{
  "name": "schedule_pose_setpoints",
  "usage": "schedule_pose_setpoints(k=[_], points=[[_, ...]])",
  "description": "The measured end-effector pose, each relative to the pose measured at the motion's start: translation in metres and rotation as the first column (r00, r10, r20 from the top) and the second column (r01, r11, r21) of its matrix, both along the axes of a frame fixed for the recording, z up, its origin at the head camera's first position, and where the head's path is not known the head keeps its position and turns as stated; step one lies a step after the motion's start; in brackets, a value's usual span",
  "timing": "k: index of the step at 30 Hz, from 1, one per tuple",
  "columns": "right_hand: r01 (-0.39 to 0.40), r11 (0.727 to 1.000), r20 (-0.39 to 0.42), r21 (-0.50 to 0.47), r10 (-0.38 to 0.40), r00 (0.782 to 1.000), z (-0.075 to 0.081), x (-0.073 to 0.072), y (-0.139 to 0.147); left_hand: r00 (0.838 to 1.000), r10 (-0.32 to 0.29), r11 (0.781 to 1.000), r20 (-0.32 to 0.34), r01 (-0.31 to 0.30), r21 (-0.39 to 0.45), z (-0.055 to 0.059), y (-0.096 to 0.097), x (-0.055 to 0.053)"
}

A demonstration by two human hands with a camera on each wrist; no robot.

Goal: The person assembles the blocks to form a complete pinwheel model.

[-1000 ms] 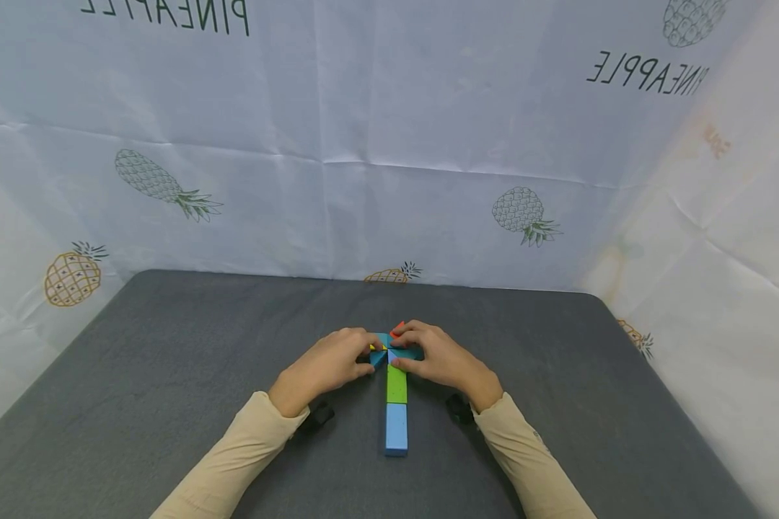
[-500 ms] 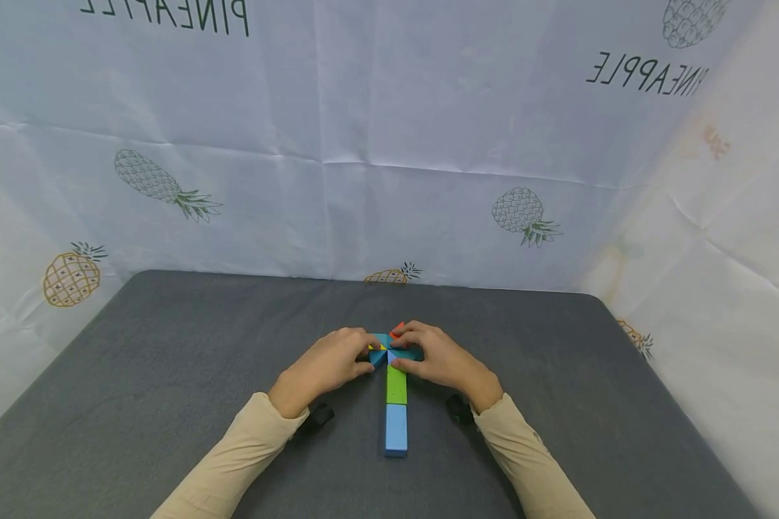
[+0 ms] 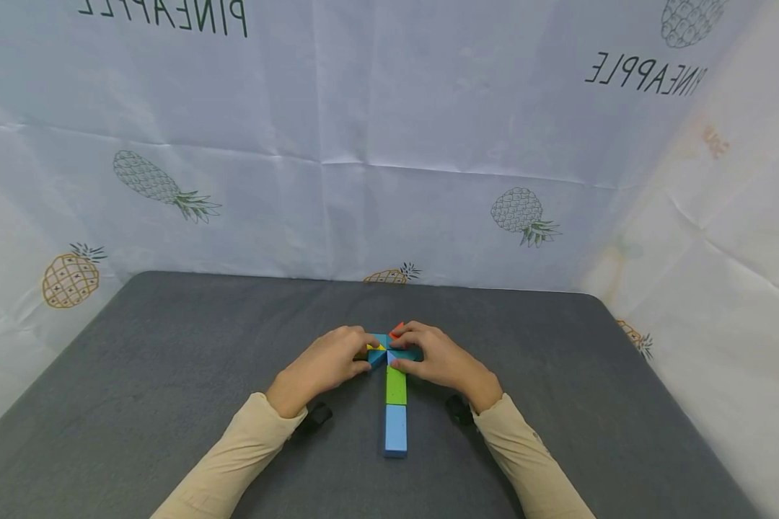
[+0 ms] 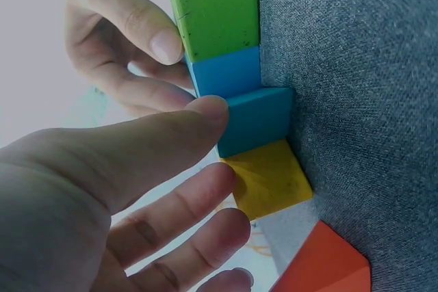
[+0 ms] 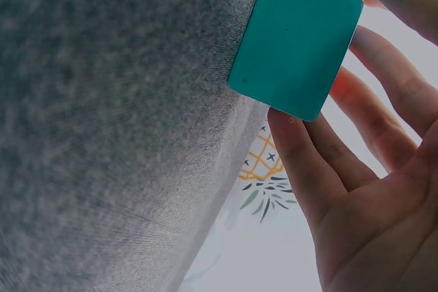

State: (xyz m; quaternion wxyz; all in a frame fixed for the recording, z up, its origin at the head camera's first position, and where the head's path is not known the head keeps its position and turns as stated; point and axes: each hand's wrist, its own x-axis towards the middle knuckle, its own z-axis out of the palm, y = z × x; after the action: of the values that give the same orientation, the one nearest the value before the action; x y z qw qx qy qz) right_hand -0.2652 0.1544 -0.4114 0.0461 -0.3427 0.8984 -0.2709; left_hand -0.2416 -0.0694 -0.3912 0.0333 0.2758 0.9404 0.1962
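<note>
In the head view, both hands work over wooden blocks on a dark grey table. My left hand (image 3: pixel 324 365) has its thumb on a teal triangular block (image 4: pixel 260 121) and its index finger at a yellow triangular block (image 4: pixel 272 181), the two blocks lying side by side. My right hand (image 3: pixel 446 359) holds another teal block (image 5: pixel 298 46), fingers bent around its far side, its thumb by a light blue block (image 4: pixel 229 72). That one adjoins the green block (image 3: pixel 396 386). Beyond the right fingertips an orange-red block (image 3: pixel 397 330) partly shows; a blue block (image 3: pixel 381 339) lies behind the yellow one.
A long blue block (image 3: pixel 396 430) continues the row toward me from the green one. Dark wrist cameras sit under both wrists. A white cloth (image 3: pixel 363 144) printed with pineapples hangs behind the grey table (image 3: pixel 188 375) and along its sides.
My left hand has shifted very slightly left, its thumb a little further from the middle row. The right hand and the blocks look nearly unmoved.
</note>
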Motion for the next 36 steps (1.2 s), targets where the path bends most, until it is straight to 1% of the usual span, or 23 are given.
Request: schedule_pose_setpoints(k=[7,20,25,30,36], points=[[0.0,1.0,-0.004,0.004,0.0,1.0,0.0,0.0,0.0,0.998,0.015,1.0,-0.053,-0.015,-0.01,0.0,-0.002,-0.001],[0.002,1.0,-0.006,0.006,-0.002,1.0,-0.001,0.0,0.0,0.997,-0.011,1.0,-0.075,0.011,-0.005,-0.004,-0.006,-0.001],[-0.003,1.0,-0.006,0.001,0.003,1.0,-0.001,0.0,0.0,0.998,-0.006,1.0,-0.06,0.005,-0.011,0.0,-0.009,-0.002],[-0.004,1.0,-0.006,0.0,0.004,1.0,-0.001,-0.001,0.0,1.0,0.019,1.0,-0.021,-0.019,-0.014,0.007,-0.013,-0.003],[0.002,1.0,-0.007,0.005,-0.002,1.0,-0.001,-0.001,0.0,0.998,0.039,0.999,0.059,-0.039,-0.004,0.014,-0.021,-0.004]])
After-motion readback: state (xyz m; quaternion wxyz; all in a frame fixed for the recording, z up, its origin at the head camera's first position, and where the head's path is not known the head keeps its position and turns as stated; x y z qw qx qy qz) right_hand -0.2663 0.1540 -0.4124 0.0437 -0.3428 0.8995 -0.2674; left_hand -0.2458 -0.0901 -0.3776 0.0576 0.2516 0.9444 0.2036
